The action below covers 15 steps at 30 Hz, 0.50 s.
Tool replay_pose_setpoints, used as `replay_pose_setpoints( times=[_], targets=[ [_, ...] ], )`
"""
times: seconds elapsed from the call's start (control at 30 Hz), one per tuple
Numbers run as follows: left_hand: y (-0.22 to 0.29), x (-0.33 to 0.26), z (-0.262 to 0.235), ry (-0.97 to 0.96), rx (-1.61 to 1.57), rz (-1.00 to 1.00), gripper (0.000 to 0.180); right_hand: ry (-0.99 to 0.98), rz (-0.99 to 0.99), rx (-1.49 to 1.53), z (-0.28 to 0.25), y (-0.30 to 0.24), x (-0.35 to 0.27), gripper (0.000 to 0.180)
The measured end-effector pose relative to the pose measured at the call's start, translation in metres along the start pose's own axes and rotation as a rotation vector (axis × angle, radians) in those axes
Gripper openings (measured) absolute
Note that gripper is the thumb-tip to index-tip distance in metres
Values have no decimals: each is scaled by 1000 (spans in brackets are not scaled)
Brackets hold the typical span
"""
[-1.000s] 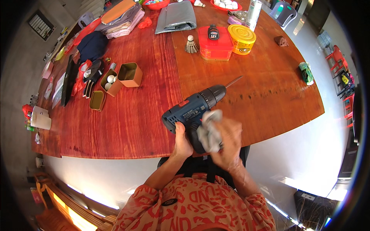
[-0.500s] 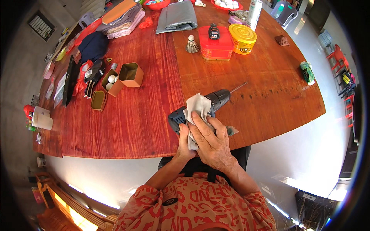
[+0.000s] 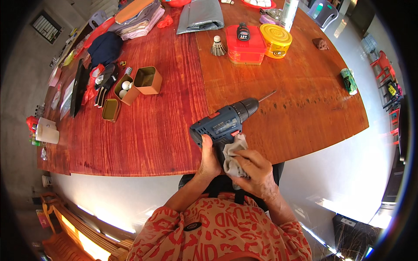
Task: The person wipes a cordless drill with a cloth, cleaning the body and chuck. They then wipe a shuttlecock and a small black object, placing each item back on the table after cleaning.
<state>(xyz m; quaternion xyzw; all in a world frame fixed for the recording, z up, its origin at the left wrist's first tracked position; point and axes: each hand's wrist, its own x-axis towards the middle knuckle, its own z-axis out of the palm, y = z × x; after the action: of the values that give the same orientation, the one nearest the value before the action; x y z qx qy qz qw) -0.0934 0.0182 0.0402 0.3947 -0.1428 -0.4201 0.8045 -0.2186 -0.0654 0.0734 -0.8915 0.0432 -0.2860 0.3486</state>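
A dark blue cordless drill points up and to the right over the table's front part, a thin bit in its black chuck. My left hand is closed round the drill's handle from the left, thumb up against the rear of the body. In my right hand is a crumpled whitish cloth. The cloth lies against the right side of the handle, below the trigger. The lower end of the handle is hidden behind the cloth and hands.
Farther back, a black battery pack rests on a red box. Beside it are a yellow round tin and a shuttlecock. Open square tins stand left of the drill. A green crumpled packet lies near the right edge.
My right hand has drawn the cloth off the drill's body, down and to the right onto the handle side. The drill's side and top now show. My left hand keeps its hold.
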Motion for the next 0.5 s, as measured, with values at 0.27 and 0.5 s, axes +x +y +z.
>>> replay_pose_setpoints(
  times=[0.27, 0.5],
  targets=[
    [-2, 3, 11, -13, -44, 61, 90, 351, 76, -131, 38, -3, 29, 48],
    [7, 10, -1, 65, -54, 174, 96, 154, 413, 467, 39, 18, -20, 44]
  ],
)
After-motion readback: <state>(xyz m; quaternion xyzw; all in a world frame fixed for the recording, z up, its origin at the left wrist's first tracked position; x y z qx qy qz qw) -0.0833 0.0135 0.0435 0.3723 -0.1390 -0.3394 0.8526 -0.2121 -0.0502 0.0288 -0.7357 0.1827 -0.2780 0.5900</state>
